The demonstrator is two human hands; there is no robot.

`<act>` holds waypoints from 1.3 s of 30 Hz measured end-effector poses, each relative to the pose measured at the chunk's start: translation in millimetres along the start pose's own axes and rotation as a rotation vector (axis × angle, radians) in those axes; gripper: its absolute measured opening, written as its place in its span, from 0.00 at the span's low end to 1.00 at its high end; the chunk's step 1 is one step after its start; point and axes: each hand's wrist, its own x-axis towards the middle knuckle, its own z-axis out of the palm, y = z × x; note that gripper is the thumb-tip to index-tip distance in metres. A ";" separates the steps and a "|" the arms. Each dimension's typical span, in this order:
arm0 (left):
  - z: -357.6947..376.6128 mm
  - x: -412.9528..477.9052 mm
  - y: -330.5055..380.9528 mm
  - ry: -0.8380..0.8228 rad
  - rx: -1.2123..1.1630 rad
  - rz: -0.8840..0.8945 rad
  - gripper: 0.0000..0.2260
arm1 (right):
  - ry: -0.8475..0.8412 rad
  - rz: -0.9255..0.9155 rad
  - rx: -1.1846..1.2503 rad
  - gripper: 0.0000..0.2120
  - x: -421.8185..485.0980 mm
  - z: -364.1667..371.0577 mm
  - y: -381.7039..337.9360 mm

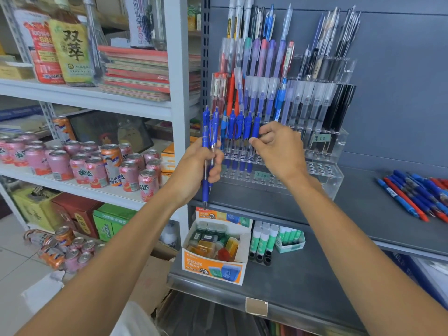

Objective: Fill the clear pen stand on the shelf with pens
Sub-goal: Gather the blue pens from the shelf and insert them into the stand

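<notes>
Currently, my right hand (278, 147) pinched one upright pen (255, 127) in the stand's (324, 175) front row, centre frame; my left hand (198, 170), just left, gripped two spare pens (209, 127) upright.

Both my forearms (116, 253) bare right down to frame's bottom edge; L hand (196, 166) & R hand (278, 151) bare too. Bit of white cloth (135, 321) low btwn my arms, can't tell what.
</notes>
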 end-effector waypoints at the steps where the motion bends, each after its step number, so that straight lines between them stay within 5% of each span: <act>1: -0.3 -0.2 -0.6 -0.001 -0.001 0.013 0.11 | -0.006 -0.004 -0.026 0.08 -0.6 -0.5 -1.1; 11: 8.8 -10.4 3.1 -0.072 0.187 0.063 0.11 | 0.155 -0.037 0.090 0.05 -9.5 -13.0 -1.0; 19: 26.4 -14.5 1.5 -0.044 0.201 0.076 0.09 | -0.139 -0.112 0.339 0.08 -31.8 -22.7 -9.9; 39: 29.3 -12.8 1.8 -0.038 0.437 0.030 0.10 | -0.101 0.159 0.575 0.06 -19.4 -41.2 11.0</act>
